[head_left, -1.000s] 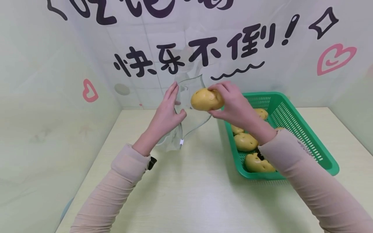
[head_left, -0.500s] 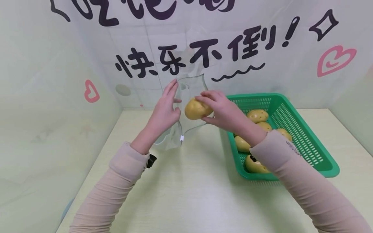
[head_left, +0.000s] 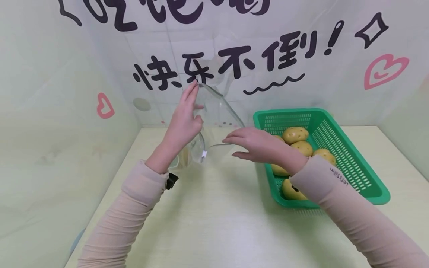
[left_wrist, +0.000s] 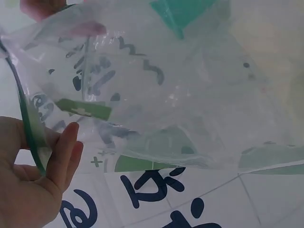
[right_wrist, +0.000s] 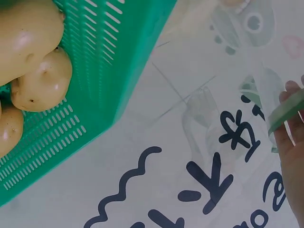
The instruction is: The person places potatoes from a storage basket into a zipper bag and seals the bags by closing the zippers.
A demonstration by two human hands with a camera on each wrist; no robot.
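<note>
My left hand (head_left: 184, 124) pinches the rim of a clear plastic zip bag (left_wrist: 199, 95) between thumb and fingers, and its green zip strip (left_wrist: 29, 123) runs past them. A small white slider (head_left: 204, 153) hangs at the near corner of the bag's wide mouth. My right hand (head_left: 256, 145) has its fingers loosely extended with no potato in them, fingertips right at the bag's right rim. Through the lower bag a blurred pale yellowish shape (head_left: 185, 155) shows.
A green slatted basket (head_left: 352, 149) with several potatoes (head_left: 295, 134) stands to the right, partly under my right forearm. Behind the table (head_left: 218, 216) hangs a white backdrop (head_left: 321, 74) with black lettering and pink hearts.
The potato has left my right hand at the bag's mouth. That hand has come down and nearer, fingers loosened. My left hand has moved slightly up and left with the bag's rim.
</note>
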